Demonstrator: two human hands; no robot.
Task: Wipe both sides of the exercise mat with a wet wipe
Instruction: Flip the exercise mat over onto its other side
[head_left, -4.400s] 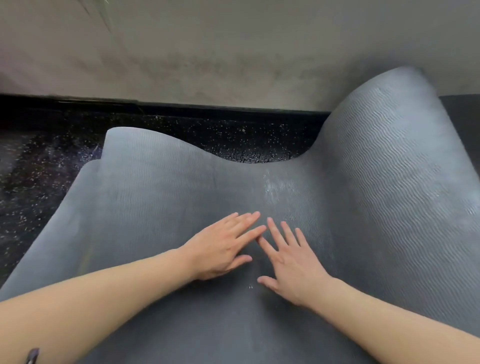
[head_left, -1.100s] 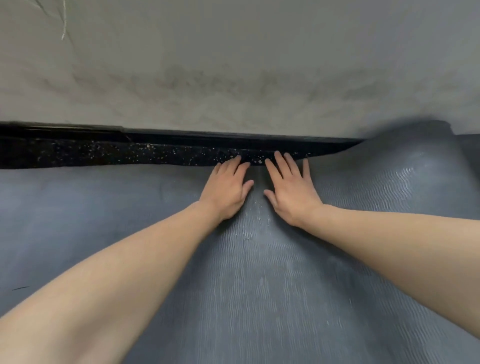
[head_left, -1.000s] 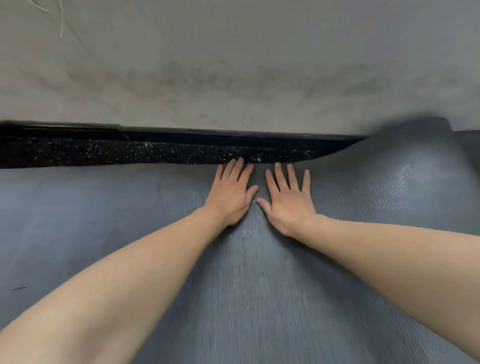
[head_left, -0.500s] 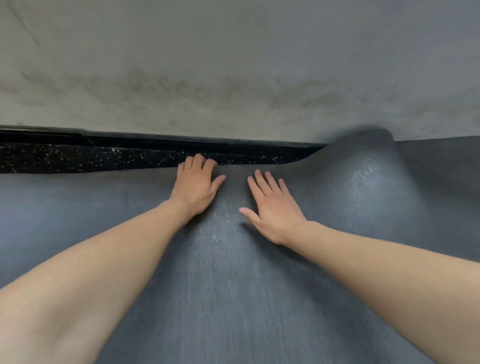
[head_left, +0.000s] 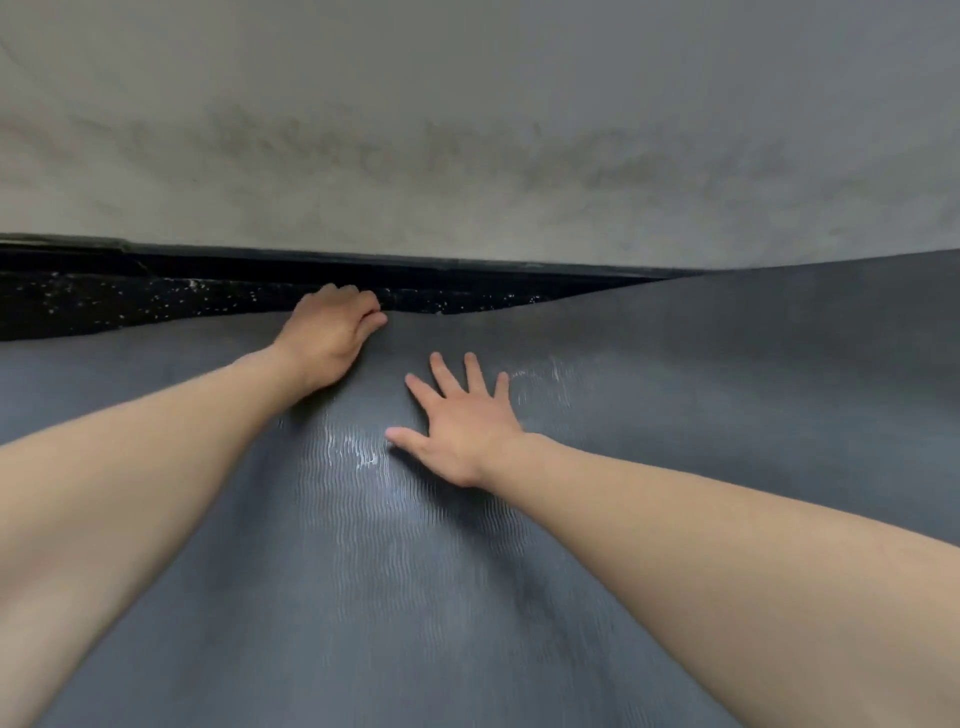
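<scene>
Mat (head_left: 415, 597), grey with a wavy ribbed surface, lies spread over the dark speckled floor (head_left: 130, 306), its far edge close to the pale wall (head_left: 467, 130); at the right it rises toward the wall. Left hand (head_left: 327, 338) sits at that far edge, fingers curled over it in a clenched grip on the mat. Right hand (head_left: 462, 421) lies flat on the mat just beside it, fingers spread, grip released. Shiny streaks show between the hands.
</scene>
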